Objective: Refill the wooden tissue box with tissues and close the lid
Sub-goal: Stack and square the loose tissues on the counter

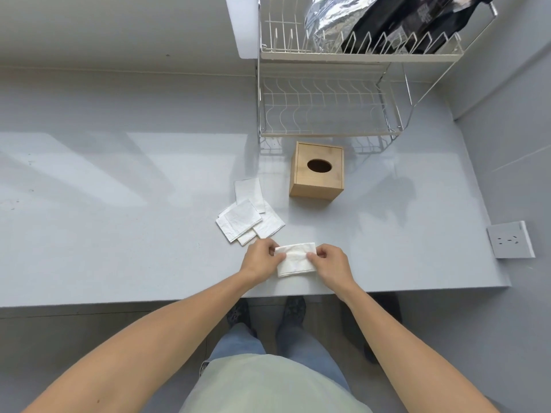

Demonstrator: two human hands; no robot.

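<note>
A: What occupied most of the frame?

B: A grey bench spanned the frame from left to right. A two-tier wire dish rack stood at upper centre-right, its top tier carrying a silver foil bag and a black bag. A wall socket sat at the right edge.

A: Where was the task's object?

B: The wooden tissue box stood on the bench at centre, just in front of the rack, lid in place, its oval opening facing up.

A: And the tissues?

B: A loose pile of folded tissues lay flat on the bench, lower left of the box and near it but apart. One further folded tissue was held below the pile, near the bench's front edge.

A: How were the hands?

B: The left hand pinched that tissue's left edge; the right hand pinched its right edge, thumbs on top.
</note>
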